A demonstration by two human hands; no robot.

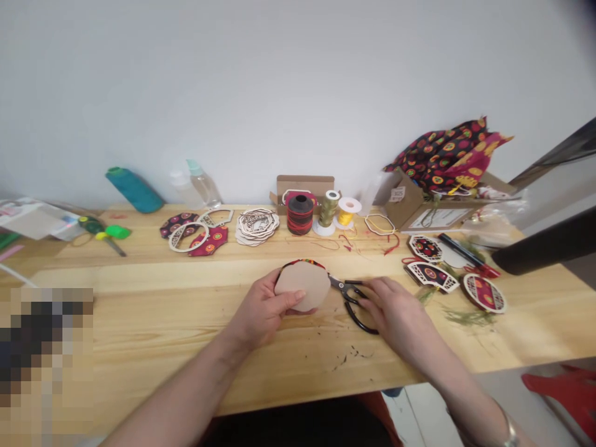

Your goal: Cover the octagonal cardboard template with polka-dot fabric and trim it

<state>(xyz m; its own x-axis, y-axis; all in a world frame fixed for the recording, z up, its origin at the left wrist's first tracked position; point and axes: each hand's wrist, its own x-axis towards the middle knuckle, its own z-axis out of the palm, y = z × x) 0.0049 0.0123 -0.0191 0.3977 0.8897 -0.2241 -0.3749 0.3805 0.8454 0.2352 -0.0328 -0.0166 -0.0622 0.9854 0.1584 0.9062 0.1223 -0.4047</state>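
My left hand (259, 310) grips a beige, rounded piece of card (310, 282), its thumb lying flat across the face. Patterned fabric (305, 261) shows along the card's upper edge and a little at the bottom. To the right, my right hand (401, 316) has its fingers closed at the handles of black-handled scissors (343, 287). The scissors point left, with their tips at the card's right edge. One handle loop hangs free below the fingers. Small dark scraps (347, 357) lie on the wooden table (186, 347) beneath.
Along the wall stand a teal thread cone (135, 189), a spray bottle (205, 185), stacked wooden cutouts (257, 225) and thread spools (300, 214). A cardboard box (410, 202) holds patterned cloth (447, 152). Finished-looking ornaments (484, 293) lie at right, near a black post (544, 239).
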